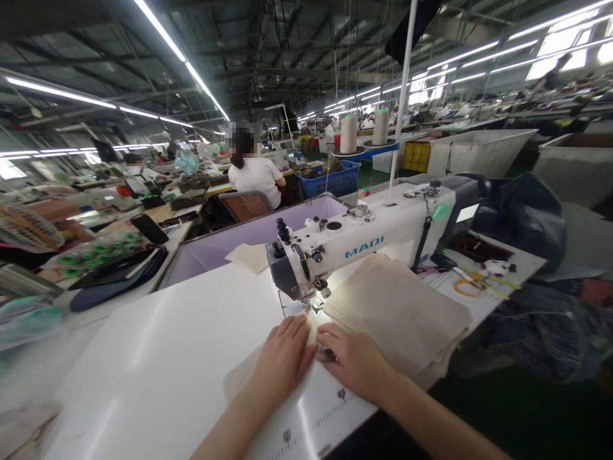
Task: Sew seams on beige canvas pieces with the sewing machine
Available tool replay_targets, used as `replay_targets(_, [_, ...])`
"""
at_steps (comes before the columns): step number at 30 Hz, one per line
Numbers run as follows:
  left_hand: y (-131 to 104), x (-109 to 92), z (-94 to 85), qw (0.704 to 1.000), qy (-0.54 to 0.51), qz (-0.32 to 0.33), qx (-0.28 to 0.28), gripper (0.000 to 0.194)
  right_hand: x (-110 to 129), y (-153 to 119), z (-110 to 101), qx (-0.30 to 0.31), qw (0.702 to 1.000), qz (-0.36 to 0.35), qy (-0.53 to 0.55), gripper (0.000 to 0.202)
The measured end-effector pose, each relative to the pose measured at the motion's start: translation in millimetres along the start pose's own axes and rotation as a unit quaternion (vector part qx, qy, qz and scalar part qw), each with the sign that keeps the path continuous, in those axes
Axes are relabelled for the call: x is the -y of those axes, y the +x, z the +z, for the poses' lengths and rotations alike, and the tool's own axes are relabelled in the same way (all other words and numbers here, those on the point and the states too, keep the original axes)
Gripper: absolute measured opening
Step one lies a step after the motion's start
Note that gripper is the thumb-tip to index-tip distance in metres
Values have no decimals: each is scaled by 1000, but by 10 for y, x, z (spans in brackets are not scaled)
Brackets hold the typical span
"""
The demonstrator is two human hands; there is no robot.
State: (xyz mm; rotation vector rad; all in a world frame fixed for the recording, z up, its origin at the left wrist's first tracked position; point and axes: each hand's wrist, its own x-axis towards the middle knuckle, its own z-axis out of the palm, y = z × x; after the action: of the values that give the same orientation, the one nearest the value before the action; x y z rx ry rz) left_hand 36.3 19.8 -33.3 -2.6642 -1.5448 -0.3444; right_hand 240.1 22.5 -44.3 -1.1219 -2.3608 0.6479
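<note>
A white sewing machine (371, 223) stands on the white table (158, 345), its lit needle area just beyond both hands. My left hand (286, 350) lies flat, fingers together and pointing at the presser foot (316, 304), on a pale beige fabric piece (239, 377). Close on its right, my right hand (352, 358) has curled fingers around a small dark object (326, 355), partly hidden by the fingers; what it is cannot be made out. A stack of beige fabric pieces (397, 313) lies under the machine arm, to the right of the needle.
Scissors (472, 281) and small tools lie at the table's right end. A beige piece (249, 257) hangs over the far edge near a purple-lined bin (215, 246). Two thread cones (348, 135) stand behind. A person (253, 169) sits farther back.
</note>
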Motion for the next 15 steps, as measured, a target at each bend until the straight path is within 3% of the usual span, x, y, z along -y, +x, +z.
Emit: replay_targets(15, [-78,-67,-79,999,28,27,15,29,77,-58,-48,42,997,17,-61,13])
